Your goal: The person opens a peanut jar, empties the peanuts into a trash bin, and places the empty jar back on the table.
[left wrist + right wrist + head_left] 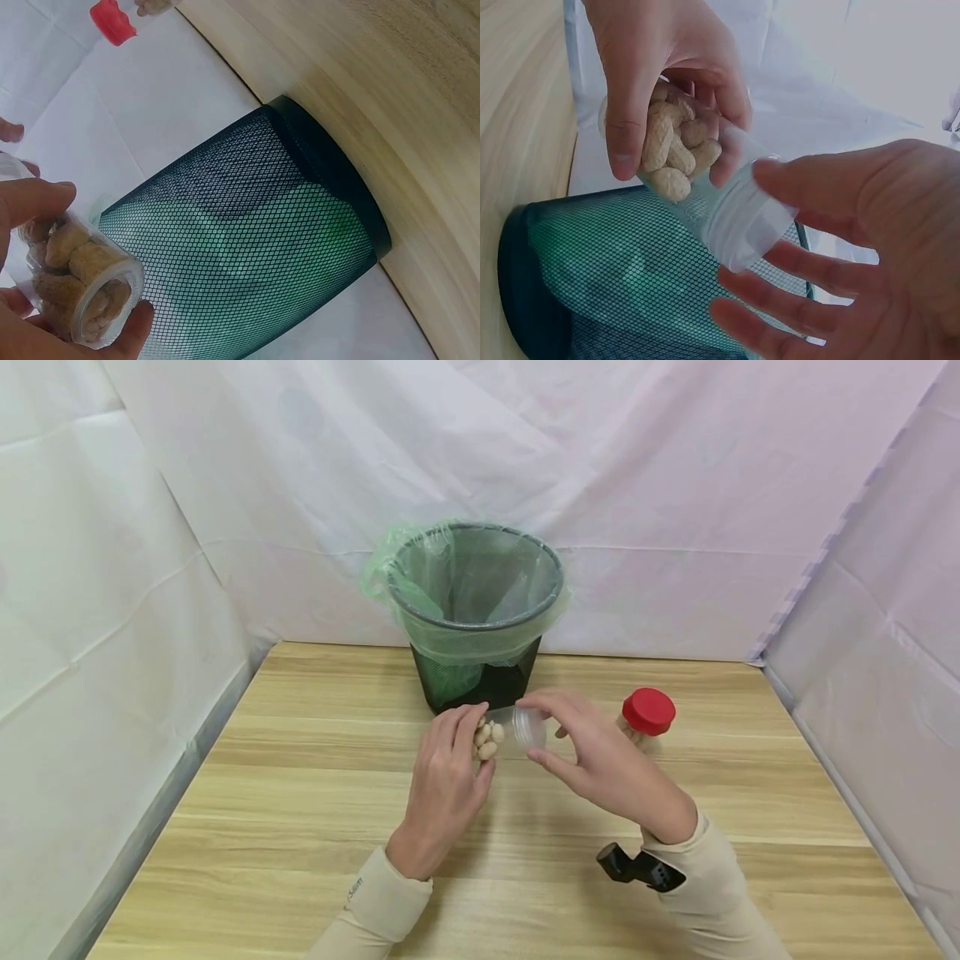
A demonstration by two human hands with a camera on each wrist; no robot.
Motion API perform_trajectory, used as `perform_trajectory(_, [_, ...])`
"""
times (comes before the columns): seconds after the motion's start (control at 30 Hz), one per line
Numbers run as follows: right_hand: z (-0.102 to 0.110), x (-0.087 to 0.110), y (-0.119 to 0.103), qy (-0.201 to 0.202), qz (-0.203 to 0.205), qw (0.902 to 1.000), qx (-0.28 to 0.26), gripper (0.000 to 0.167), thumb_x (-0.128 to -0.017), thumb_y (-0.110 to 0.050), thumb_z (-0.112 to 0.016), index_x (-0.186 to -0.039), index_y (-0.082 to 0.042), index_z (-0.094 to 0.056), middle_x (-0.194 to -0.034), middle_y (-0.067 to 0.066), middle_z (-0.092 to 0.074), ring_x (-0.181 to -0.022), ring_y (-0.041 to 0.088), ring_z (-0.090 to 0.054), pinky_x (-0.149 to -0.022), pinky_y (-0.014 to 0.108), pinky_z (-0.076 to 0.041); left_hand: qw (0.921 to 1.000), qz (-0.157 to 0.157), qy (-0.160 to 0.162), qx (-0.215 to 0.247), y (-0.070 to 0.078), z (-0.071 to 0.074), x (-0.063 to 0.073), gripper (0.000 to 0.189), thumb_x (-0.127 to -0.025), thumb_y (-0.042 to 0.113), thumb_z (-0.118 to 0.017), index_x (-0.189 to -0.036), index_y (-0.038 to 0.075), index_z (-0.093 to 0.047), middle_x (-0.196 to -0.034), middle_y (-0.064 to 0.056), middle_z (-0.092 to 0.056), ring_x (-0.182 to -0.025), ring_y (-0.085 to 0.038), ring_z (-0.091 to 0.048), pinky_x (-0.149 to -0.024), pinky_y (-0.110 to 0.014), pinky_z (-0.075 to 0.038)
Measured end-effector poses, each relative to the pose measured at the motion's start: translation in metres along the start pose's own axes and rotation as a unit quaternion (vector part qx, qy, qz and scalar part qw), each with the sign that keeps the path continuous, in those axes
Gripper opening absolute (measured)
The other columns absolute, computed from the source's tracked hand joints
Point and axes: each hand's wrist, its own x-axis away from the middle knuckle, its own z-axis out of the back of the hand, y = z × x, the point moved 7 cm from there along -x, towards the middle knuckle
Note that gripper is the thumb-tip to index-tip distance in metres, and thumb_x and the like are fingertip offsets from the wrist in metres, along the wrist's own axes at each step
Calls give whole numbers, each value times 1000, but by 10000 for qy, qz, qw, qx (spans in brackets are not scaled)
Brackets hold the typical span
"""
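Note:
A clear plastic jar (509, 724) with several peanuts in shell (676, 154) lies tilted on its side in the air between my hands, in front of the bin. My left hand (444, 770) grips the jar around its base end, where the peanuts have gathered. My right hand (600, 760) is at the other end, thumb and fingertips on either side of the whitish, ridged mouth (751, 223). In the left wrist view, the jar's round bottom (105, 310) faces the camera with left fingers around it.
A black mesh bin (477, 681) with a green plastic liner (480, 643) over its rim stands behind my hands. A second jar with a red lid (648, 711) stands to the right on the wooden table (300, 810). White sheets (300, 485) hang around the table.

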Motion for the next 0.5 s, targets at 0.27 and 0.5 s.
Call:
perform_trajectory(0.27, [-4, -2, 12, -281, -1123, 9926, -364, 64, -106, -32, -71, -161, -12, -45, -149, 10, -63, -119, 26, -72, -93, 46, -64, 9997, -133, 208, 5, 1, 1, 0, 63, -78, -5, -90, -135, 0, -65, -125, -17, -69, -115, -34, -66, -101, -47, -59])
perform_trajectory(0.5, [-10, -3, 13, -349, -1425, 9873, -603, 42, -107, -30, -69, -144, -11, -61, -112, 5, -74, -89, 15, -71, -75, 30, -62, 9995, -157, 277, 27, 3, 2, 0, 63, -77, -4, -92, -134, -1, -65, -124, -18, -69, -115, -35, -65, -101, -48, -60])
